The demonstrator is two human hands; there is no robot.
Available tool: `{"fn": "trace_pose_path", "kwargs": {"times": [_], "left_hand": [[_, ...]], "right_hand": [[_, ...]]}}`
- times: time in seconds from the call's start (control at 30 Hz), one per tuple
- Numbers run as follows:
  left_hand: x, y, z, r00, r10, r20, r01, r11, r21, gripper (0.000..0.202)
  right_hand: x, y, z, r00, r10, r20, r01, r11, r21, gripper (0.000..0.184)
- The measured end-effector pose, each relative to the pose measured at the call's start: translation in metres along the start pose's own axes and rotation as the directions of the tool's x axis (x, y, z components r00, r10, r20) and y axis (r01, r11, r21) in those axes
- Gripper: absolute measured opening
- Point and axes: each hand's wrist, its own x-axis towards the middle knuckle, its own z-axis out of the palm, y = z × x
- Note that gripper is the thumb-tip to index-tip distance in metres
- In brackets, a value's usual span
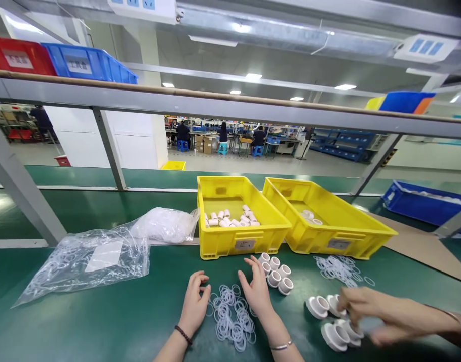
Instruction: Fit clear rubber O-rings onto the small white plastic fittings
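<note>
My left hand [195,300] hovers at the left side of a pile of thin, pale rubber rings [234,317], its fingers loosely bent and apart, with nothing seen in them. On the other side of the pile is my right hand [256,290], thumb and fingers spread and holding nothing visible. Its fingertips are close to a cluster of short white plastic pipe fittings [275,277] standing on the green tabletop [140,322]. Whether they touch the nearest fitting I cannot tell.
Two yellow bins [245,244] [339,245] with white parts stand behind my hands. Clear plastic bags [121,256] lie left. At right, a co-worker's blurred hand [377,309] is over white fittings [334,336], near another ring pile [339,269]. A shelf beam [230,105] crosses above.
</note>
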Motion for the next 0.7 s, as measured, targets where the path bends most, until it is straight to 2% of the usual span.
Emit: {"fn": "trace_pose_path", "kwargs": {"times": [0.13, 0.23, 0.3, 0.37, 0.43, 0.47, 0.53, 0.6, 0.7], "left_hand": [[0.008, 0.0, -0.002, 1.0, 0.0, 0.002, 0.0, 1.0, -0.007, 0.018], [0.009, -0.001, -0.002, 1.0, 0.012, 0.01, -0.011, 1.0, -0.01, 0.014], [0.008, -0.002, -0.002, 1.0, 0.011, 0.015, -0.011, 1.0, -0.016, 0.013], [0.007, -0.002, -0.002, 1.0, 0.002, 0.02, -0.001, 1.0, -0.029, 0.014], [0.008, -0.001, -0.003, 1.0, -0.012, 0.029, 0.013, 0.999, -0.038, 0.015], [0.008, 0.0, -0.004, 0.999, -0.016, 0.033, 0.017, 0.999, -0.039, 0.015], [0.009, 0.004, -0.006, 0.998, -0.03, 0.047, 0.032, 0.999, -0.033, 0.016], [0.011, 0.009, -0.007, 0.995, -0.062, 0.072, 0.064, 0.998, -0.022, 0.019], [0.014, 0.014, -0.006, 0.984, -0.139, 0.113, 0.141, 0.99, -0.011, 0.024]], "right_hand": [[0.034, -0.04, -0.029, 0.984, -0.151, -0.092, 0.155, 0.987, 0.033, 0.032], [0.091, -0.076, -0.051, 0.922, -0.321, -0.218, 0.332, 0.943, 0.013, 0.031], [0.141, -0.094, -0.054, 0.894, -0.394, -0.212, 0.404, 0.915, 0.004, 0.025], [0.192, -0.107, -0.046, 0.908, -0.411, -0.083, 0.409, 0.911, -0.044, 0.027], [0.237, -0.113, -0.026, 0.921, -0.317, 0.224, 0.369, 0.896, -0.247, 0.032], [0.255, -0.114, -0.014, 0.89, -0.22, 0.4, 0.378, 0.847, -0.375, 0.034], [0.281, -0.112, 0.01, 0.825, -0.085, 0.558, 0.398, 0.79, -0.467, 0.031], [0.293, -0.104, 0.03, 0.756, 0.037, 0.653, 0.412, 0.748, -0.52, 0.035], [0.297, -0.091, 0.051, 0.644, 0.204, 0.737, 0.445, 0.684, -0.578, 0.056]]}}
